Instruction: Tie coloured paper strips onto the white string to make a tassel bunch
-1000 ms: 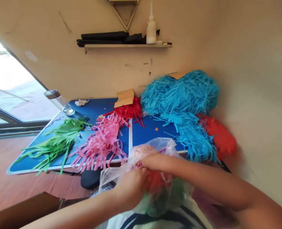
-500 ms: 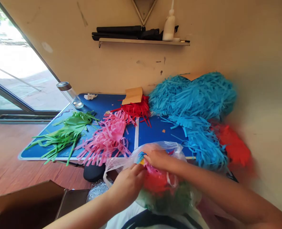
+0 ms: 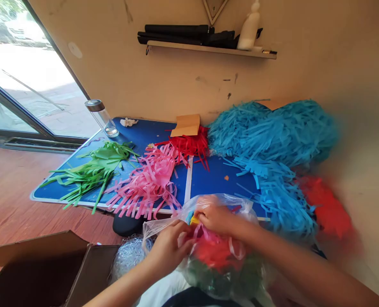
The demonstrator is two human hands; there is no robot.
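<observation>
A clear plastic bag (image 3: 256,273) rests at my lap, stuffed with red fringed paper (image 3: 221,253), pink strips and dark green material at the bottom. My left hand (image 3: 172,243) grips the bag's mouth on its left side, thumb and forefinger bent and slightly parted beside the pink strips. Inside the opening, my right hand (image 3: 213,216) has its fingers curled on a bundle of coloured paper strips, where yellow (image 3: 194,220) and a little blue show. Its fingertips are partly hidden among the strips.
On the blue table (image 3: 208,179) lie green (image 3: 103,164), pink (image 3: 154,179) and red fringes (image 3: 192,147), with a large blue pile (image 3: 272,132) at right. A glass bottle (image 3: 103,119) stands at back left. An open cardboard box (image 3: 80,273) sits lower left, beside silvery shreds (image 3: 130,258).
The view has shifted a little, so the table and shelf appear farther right. My left thumb has parted from the forefinger. My right hand stays in the bag's mouth.
</observation>
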